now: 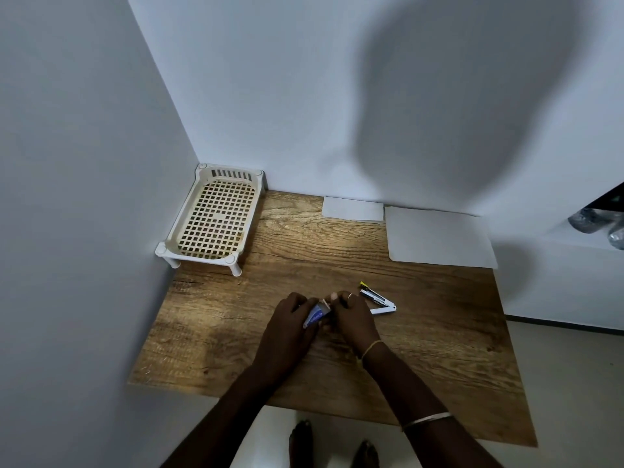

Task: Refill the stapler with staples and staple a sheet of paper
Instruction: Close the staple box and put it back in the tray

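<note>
Head view: both hands' grip holds the staple box (316,315); the stapler (378,301) lies open.

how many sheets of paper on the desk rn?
2. A small sheet lies at the back edge against the wall; a larger sheet lies just right of it in the back-right corner. Either could be a stack; can't tell.

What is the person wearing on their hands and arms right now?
Both forearms are bare, with no sleeves in view. The right hand has a ring on one finger and a thin yellow thread at the wrist. A slim pale bangle sits further up the right forearm. The left hand shows no visible jewellery.
</note>
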`<state>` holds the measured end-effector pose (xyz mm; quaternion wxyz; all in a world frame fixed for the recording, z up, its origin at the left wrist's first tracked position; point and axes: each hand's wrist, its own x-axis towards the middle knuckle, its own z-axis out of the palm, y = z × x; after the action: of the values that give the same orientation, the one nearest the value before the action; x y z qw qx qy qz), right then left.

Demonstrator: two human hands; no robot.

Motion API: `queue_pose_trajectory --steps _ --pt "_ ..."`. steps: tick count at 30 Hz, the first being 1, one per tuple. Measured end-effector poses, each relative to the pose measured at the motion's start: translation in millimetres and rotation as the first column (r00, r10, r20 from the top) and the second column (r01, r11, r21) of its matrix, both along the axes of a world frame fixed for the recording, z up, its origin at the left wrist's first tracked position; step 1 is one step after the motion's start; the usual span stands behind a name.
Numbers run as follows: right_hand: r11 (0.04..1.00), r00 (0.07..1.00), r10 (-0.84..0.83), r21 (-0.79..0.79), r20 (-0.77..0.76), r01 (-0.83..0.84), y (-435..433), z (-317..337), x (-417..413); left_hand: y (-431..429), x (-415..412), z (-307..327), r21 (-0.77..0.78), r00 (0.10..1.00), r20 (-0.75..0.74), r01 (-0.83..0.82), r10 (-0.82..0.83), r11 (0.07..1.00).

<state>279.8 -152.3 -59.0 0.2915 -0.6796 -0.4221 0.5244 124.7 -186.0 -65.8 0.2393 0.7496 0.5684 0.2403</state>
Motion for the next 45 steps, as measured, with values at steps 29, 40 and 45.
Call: queue_pose_trajectory --steps 29,40,45 --pt "0.920 0.983 -0.120 0.388 0.136 0.058 -35 -3 -4 -2 12 -2 -0.021 0.998 0.038 -0.059 0.059 0.998" --pt "0.890 0.972 -0.073 0.454 0.223 -0.037 -32 -6 0 -2 13 -2 -0.034 0.998 -0.015 -0.060 0.060 0.998" --pt "0.956 0.993 -0.065 0.292 0.097 0.034 -30 -6 0 -3 14 -4 -0.036 0.998 -0.027 -0.063 0.062 0.997"
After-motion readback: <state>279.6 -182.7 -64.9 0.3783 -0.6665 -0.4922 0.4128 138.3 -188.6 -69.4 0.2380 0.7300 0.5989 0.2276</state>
